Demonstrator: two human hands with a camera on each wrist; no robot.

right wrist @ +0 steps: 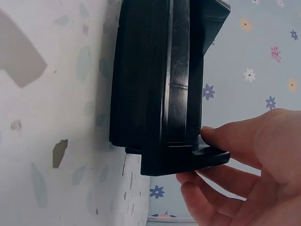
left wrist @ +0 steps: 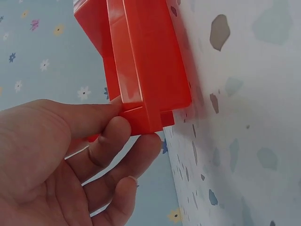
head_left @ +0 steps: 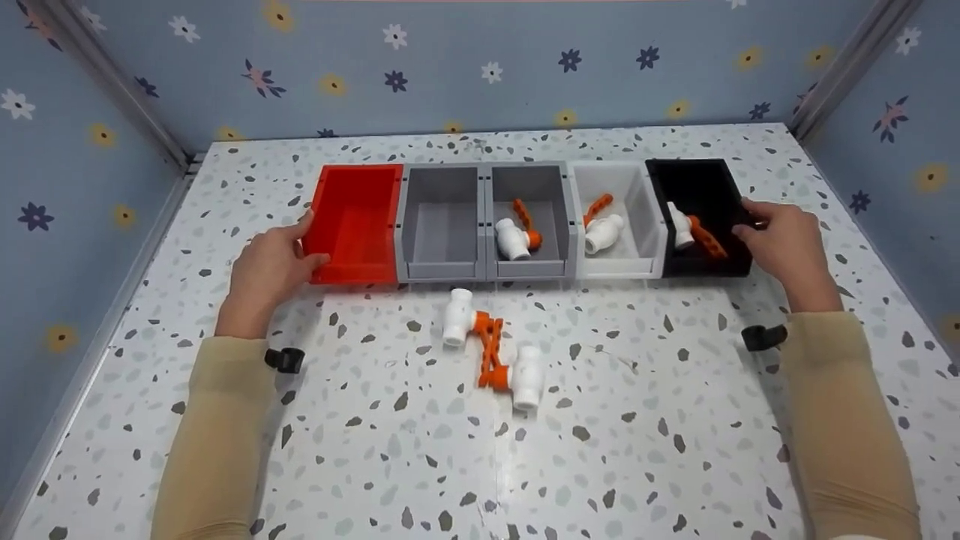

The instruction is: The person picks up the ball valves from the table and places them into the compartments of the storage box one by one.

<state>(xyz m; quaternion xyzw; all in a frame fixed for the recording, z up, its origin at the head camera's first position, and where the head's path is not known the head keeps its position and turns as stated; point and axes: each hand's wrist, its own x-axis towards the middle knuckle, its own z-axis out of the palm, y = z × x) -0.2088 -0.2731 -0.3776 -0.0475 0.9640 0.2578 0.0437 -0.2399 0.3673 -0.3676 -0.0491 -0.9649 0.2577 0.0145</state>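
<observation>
My left hand (head_left: 264, 266) pinches the side wall of the red bin (head_left: 358, 217) at the row's left end. In the left wrist view, the thumb lies on one face of that red bin (left wrist: 160, 56) and curled fingers on the other. At the right end, my right hand (head_left: 791, 244) grips the edge of the black bin (head_left: 701, 180). The right wrist view shows thumb and fingers on either side of this black bin's (right wrist: 141, 84) wall. White ball valves with orange handles lie in the right grey bin (head_left: 551, 184), the white bin (head_left: 637, 240) and the black bin.
A left grey bin (head_left: 446, 225) sits beside the red one; the five-part row stands side by side. Two ball valves, a farther one (head_left: 457, 319) and a nearer one (head_left: 529, 379), lie on the speckled table (head_left: 375, 465) with handles crossing. Flowered panels (head_left: 480, 75) enclose three sides.
</observation>
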